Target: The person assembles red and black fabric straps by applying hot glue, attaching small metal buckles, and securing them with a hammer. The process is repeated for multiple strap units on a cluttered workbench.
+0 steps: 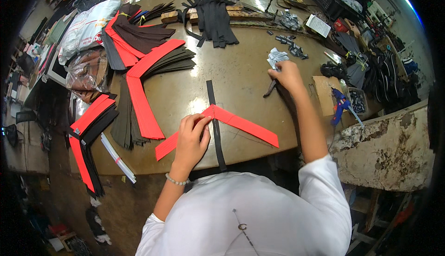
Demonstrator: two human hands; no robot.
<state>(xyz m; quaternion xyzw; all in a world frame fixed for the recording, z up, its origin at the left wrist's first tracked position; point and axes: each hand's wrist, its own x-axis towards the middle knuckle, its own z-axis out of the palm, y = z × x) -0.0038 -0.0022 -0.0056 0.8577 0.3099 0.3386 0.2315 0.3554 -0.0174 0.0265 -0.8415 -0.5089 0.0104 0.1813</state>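
A red V-shaped strip lies on the table before me, its peak pointing away. A narrow black strap runs lengthwise through its middle. My left hand is closed at the V's left arm, thumb and fingertips gripping it next to the peak and the strap. Farther right, my right hand is closed in a pinch beside a small pile of pale grey tags. What its fingertips hold is hidden. Dark straps hang past that hand toward the table's near edge.
Stacked red strips and dark strips fan out at left, near white rods. Black straps drape over a wooden bar at the back. Small black buckles lie beyond my right hand; a blue glue gun is right.
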